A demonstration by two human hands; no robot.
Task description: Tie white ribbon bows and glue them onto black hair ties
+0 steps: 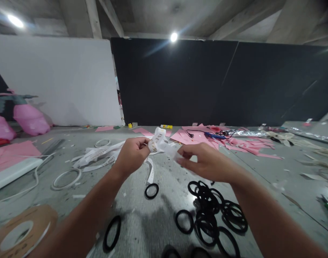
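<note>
My left hand (134, 154) pinches a white ribbon (160, 135) printed with dark letters, looped above the fingertips, with a tail hanging below. Opposite it, my right hand (200, 159) is closed on a sheer white strip (171, 152), blurred, which reaches toward the ribbon; whether the two are one piece I cannot tell. Under the right hand lies a heap of black rings (207, 200). A single black ring (151, 191) rests on the table between my arms, and another black ring (112, 233) is beside my left forearm.
More printed ribbon (99, 156) lies left of my hands, near white rings (66, 179). A cardboard ribbon spool (40, 218) sits at front left. Pink paper scraps (198, 136) and a blue-handled tool (215, 135) lie at the back. Pink spray bottles (31, 116) stand far left.
</note>
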